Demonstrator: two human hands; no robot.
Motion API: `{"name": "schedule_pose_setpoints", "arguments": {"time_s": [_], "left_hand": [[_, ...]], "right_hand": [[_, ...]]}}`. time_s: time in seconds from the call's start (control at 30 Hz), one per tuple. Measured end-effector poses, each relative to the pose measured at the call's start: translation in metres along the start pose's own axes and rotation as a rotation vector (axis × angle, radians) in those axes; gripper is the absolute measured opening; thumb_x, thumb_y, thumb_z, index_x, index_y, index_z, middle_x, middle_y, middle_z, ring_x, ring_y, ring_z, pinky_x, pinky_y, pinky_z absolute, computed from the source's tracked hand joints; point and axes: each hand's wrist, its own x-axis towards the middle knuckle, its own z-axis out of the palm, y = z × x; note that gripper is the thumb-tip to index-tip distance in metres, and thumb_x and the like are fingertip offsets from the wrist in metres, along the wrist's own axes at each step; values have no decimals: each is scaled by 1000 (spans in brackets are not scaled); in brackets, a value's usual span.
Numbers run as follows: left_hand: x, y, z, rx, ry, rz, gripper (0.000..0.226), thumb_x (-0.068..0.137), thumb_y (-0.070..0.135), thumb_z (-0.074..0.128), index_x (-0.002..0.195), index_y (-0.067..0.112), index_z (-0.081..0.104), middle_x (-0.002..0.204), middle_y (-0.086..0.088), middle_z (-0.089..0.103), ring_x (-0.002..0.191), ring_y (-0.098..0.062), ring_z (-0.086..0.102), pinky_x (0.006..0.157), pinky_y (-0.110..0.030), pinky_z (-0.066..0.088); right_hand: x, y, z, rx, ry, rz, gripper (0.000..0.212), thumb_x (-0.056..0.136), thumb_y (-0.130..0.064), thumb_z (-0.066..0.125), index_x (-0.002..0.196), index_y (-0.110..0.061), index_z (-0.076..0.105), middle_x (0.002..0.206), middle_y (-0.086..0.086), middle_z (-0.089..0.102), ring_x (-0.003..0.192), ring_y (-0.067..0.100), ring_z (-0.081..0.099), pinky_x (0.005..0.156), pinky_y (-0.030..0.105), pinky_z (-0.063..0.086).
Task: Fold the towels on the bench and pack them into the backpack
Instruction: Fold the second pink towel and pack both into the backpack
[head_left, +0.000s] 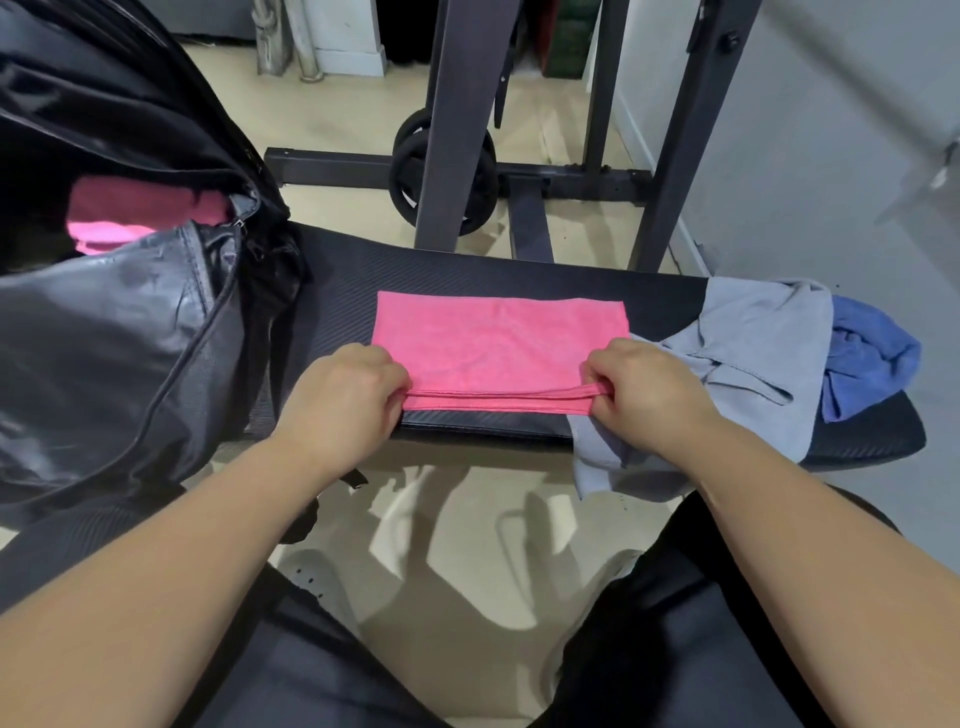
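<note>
A pink towel (498, 343) lies folded in half on the black bench (343, 291), its doubled edges at the near side. My left hand (345, 395) pinches the near left corner. My right hand (641, 387) pinches the near right corner. A grey towel (753, 353) lies crumpled to the right, hanging over the bench's front edge. A blue towel (867, 358) sits bunched at the far right. The black backpack (119, 332) stands open on the bench's left end, with another pink towel (135, 213) inside it.
Behind the bench stand a dark metal rack frame (457, 119) and weight plates (441, 176) on a beige floor. A grey wall runs along the right. My legs in dark trousers fill the lower view.
</note>
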Motion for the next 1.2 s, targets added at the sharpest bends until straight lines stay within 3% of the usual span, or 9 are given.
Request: {"name": "schedule_pose_setpoints", "arguments": {"time_s": [0.1, 0.23, 0.4, 0.5, 0.6, 0.73, 0.97, 1.07, 1.2], "left_hand": [[1, 5, -3, -8, 8, -51, 28, 92, 34, 59, 75, 16, 71, 77, 0, 61, 78, -28, 57, 62, -40, 51], [18, 12, -11, 26, 28, -116, 46, 99, 44, 47, 67, 16, 61, 64, -1, 53, 68, -33, 58, 56, -35, 38], [45, 19, -13, 60, 81, -158, 43, 97, 43, 46, 121, 12, 64, 111, -15, 65, 101, -39, 59, 84, -50, 51], [46, 26, 4, 75, -127, -170, 73, 96, 61, 33, 152, 14, 35, 160, -14, 31, 146, -36, 29, 117, -59, 24], [45, 23, 23, 39, -299, -233, 90, 93, 73, 19, 161, 17, 0, 169, -5, -10, 156, -26, -9, 122, -61, 1], [43, 14, 25, 4, -316, -220, 95, 90, 78, 16, 160, 18, -9, 168, -3, -19, 155, -21, -16, 123, -58, -4], [43, 7, 17, -17, -151, -236, 92, 93, 72, 25, 161, 12, 12, 169, -10, 6, 154, -30, 10, 123, -55, 14], [45, -1, 4, -1, 52, -400, 71, 96, 58, 42, 143, 4, 44, 143, -21, 47, 125, -43, 44, 101, -53, 43], [43, -7, 1, -4, -25, -537, 61, 89, 62, 56, 114, 7, 62, 113, -15, 55, 109, -39, 51, 87, -51, 48]], "right_hand": [[-4, -5, -5, -36, -48, 49, 19, 76, -32, 66, 68, -28, 49, 80, -7, 49, 82, 24, 55, 68, 37, 49], [-3, -17, -15, -145, -45, 139, 52, 88, -69, 51, 62, -24, 50, 73, -7, 53, 74, 20, 52, 64, 34, 43], [30, -41, -18, -236, 160, -24, 56, 96, -65, 38, 110, -17, 63, 112, 8, 60, 108, 31, 55, 90, 45, 48], [46, -46, 0, -257, -92, 19, 80, 95, -74, 23, 159, -26, 24, 167, 12, 15, 153, 34, 13, 123, 55, 13], [49, -35, 22, -212, -225, 136, 89, 89, -82, 9, 160, -33, -10, 168, 7, -18, 154, 30, -18, 122, 58, -9], [47, -21, 26, -184, -198, 180, 93, 86, -85, 7, 159, -33, -14, 167, 8, -20, 154, 29, -20, 120, 61, -11], [43, -47, 25, -180, -17, 106, 92, 88, -81, 11, 161, -27, -8, 167, 11, -19, 153, 29, -22, 119, 62, -14], [46, -55, 27, -114, -29, 36, 88, 91, -79, 14, 160, -30, -9, 167, 5, -21, 152, 26, -24, 119, 61, -16], [52, -47, 35, -112, -195, 112, 89, 88, -82, 11, 160, -34, -11, 167, 5, -23, 152, 27, -25, 119, 62, -13]]}}
